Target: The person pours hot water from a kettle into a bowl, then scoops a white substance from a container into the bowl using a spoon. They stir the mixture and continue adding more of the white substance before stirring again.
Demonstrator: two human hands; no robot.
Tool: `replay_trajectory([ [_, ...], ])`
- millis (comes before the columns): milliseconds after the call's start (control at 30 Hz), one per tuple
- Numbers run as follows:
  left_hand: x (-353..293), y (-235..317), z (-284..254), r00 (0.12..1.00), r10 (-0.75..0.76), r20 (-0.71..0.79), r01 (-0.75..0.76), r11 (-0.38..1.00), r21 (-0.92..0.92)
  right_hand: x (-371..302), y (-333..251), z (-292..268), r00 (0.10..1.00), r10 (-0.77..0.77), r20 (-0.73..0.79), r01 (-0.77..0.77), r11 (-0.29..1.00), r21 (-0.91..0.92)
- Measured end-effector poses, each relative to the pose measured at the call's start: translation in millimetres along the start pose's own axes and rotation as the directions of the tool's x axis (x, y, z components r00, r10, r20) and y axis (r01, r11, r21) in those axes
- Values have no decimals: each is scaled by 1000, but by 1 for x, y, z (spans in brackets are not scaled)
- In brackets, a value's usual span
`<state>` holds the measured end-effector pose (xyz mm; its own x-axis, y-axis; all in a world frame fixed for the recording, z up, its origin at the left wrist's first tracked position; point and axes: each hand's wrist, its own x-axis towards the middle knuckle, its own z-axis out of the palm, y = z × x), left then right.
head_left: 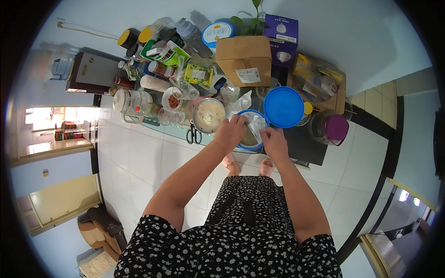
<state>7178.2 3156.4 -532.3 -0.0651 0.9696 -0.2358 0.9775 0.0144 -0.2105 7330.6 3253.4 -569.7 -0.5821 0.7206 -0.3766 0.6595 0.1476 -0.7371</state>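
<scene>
Both of my hands are at a round tub with a blue rim (251, 148), near the front edge of the table. Inside it sits a silvery-white bag (256, 122), partly covered by my fingers. My left hand (230, 134) pinches the bag's edge at the tub's left side. On the other side, my right hand (275, 144) is closed on the bag's right edge. A round blue lid (283, 107) lies just beyond my right hand. Left of the tub stands a pot of creamy white food (208, 116) with darker bits in it. Black-handled scissors (193, 135) lie by the pot.
Behind the tub are a cardboard box (244, 60), purple boxes (281, 39) and a crumpled clear bag (241, 103). A purple-lidded jar (335, 127) stands at the right. Leftward are a bowl of reddish-brown bits (174, 100), glass cups (170, 116), a white pitcher (124, 103) and several bottles.
</scene>
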Motion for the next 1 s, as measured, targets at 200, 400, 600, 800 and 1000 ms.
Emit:
replay_trajectory([
  [200,5,9,13,995,-17,103,16,1000,16,0,-4,-2,1000,0,1,0,1000,9],
  [400,16,24,6,939,-133,317,223,937,-268,2,-1,-4,999,-28,15,28,1000,10],
  [600,22,28,20,924,-232,304,351,829,-435,1,-5,-8,998,-52,33,51,999,15],
  [800,13,3,29,910,-255,328,415,590,-692,6,6,4,997,42,60,-49,992,119],
  [1000,-19,-5,12,889,-374,264,435,511,-741,6,5,1,984,79,160,-113,970,215],
])
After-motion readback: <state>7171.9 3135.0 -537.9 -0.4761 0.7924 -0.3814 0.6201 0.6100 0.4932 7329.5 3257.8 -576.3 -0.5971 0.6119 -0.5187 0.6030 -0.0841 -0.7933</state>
